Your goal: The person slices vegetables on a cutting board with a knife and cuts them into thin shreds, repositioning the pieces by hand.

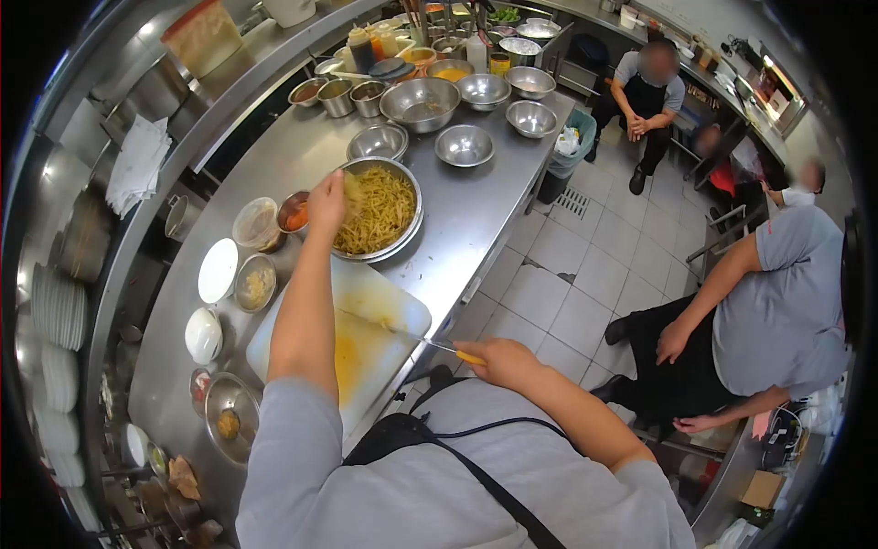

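Observation:
My left hand (327, 203) is over the left rim of a steel bowl full of yellow-brown shreds (380, 212). Its fingers are curled, and a blurred yellowish bit by them is too smeared to name. Low over the near edge of a white cutting board (407, 306), my right hand (508, 361) grips a knife (471, 358) by its yellow handle. The blade points left across the board, which has yellow stains and a few small scraps.
Steel bowls (465, 146) and sauce bottles (359, 46) crowd the counter's far end. Small dishes and a bowl with a brown lump (230, 423) line the left side. A person (777, 284) stands at right; another (645, 96) sits farther back. A bin (569, 151) stands beyond the counter.

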